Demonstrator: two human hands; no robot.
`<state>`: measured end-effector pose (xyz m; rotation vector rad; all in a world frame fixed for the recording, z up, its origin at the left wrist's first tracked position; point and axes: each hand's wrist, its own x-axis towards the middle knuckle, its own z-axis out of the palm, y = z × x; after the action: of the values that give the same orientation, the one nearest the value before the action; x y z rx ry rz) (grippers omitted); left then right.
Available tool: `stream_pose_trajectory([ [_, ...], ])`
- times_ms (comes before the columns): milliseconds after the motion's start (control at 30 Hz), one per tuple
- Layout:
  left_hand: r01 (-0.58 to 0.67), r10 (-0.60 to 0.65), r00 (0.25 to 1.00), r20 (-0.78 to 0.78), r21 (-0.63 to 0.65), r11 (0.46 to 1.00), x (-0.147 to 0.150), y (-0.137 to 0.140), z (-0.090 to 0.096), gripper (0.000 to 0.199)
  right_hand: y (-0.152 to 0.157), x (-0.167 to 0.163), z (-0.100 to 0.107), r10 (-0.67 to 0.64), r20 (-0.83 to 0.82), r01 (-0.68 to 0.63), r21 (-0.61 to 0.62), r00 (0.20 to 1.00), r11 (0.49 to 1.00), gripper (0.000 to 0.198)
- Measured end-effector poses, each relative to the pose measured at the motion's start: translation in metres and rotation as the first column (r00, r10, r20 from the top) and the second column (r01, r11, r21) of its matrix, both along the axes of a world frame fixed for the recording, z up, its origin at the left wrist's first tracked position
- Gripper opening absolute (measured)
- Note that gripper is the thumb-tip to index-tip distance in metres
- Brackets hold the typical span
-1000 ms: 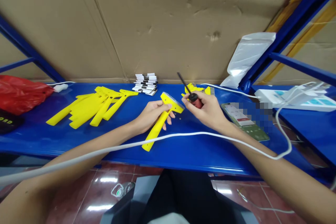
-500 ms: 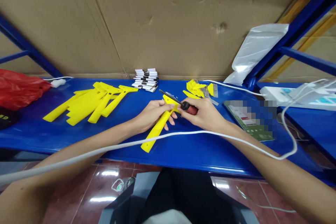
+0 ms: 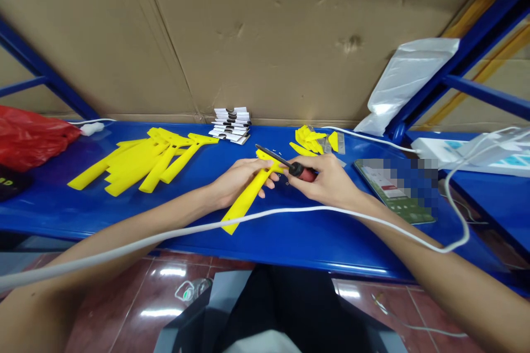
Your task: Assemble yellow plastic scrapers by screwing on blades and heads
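A yellow plastic scraper handle (image 3: pixel 246 198) with a forked head is gripped by my left hand (image 3: pixel 238 183), thumb on top near the head and fingers curled beneath. My right hand (image 3: pixel 331 179) is closed round the dark red grip of a screwdriver (image 3: pixel 304 172). Its dark shaft points up and left, lying over the handle's head. Fingertips of my right hand are close to the right side of that head; whether they touch it I cannot tell. Several tiny bright pieces (image 3: pixel 277 152) lie on the blue table just behind and beside the head.
More yellow scraper handles (image 3: pixel 136 160) lie piled at left. Small white stacked packs (image 3: pixel 232 124) stand at the back, with yellow pieces and blades (image 3: pixel 314 140) to their right. A phone (image 3: pixel 393 190) lies at right beside a power strip (image 3: pixel 464 151). A white cable (image 3: pixel 323 208) crosses over both forearms.
The scraper handle has shifted slightly, its lower end a little higher. My right hand and the screwdriver have moved slightly to the right.
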<state>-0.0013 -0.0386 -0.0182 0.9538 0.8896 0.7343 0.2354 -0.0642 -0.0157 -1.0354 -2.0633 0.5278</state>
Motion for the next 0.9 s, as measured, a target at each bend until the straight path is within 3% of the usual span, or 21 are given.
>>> stream_pose_trajectory([
  [233, -0.009, 0.009, 1.000, 0.019, 0.035, 0.999, 0.001, -0.001, 0.002, 0.014, 0.000, -0.001, -0.002, -0.010, -0.002, 0.010, 0.007, 1.000, 1.000, 0.019],
  [400, -0.040, 0.031, 0.998, 0.054, 0.167, 0.985, -0.001, -0.001, 0.002, 0.013, 0.001, -0.002, 0.002, -0.143, -0.098, 0.142, -0.024, 0.985, 0.990, 0.021],
  [500, -0.097, 0.080, 0.994, 0.077, 0.254, 0.962, -0.002, 0.001, 0.003, 0.022, 0.004, -0.001, 0.003, -0.253, -0.173, 0.236, -0.115, 0.952, 0.965, 0.027],
  [600, -0.162, 0.137, 0.985, 0.101, 0.319, 0.934, -0.003, 0.004, 0.004, 0.028, 0.009, 0.001, 0.002, -0.293, -0.194, 0.250, -0.218, 0.936, 0.943, 0.030],
  [700, -0.210, 0.171, 0.976, 0.134, 0.370, 0.905, -0.005, 0.004, 0.006, 0.032, 0.012, 0.002, 0.001, -0.275, -0.160, 0.224, -0.278, 0.948, 0.934, 0.028],
  [900, -0.216, 0.181, 0.976, 0.119, 0.444, 0.870, -0.007, 0.002, 0.010, 0.042, 0.013, -0.001, 0.000, -0.127, 0.064, 0.142, -0.462, 0.990, 0.875, 0.020],
])
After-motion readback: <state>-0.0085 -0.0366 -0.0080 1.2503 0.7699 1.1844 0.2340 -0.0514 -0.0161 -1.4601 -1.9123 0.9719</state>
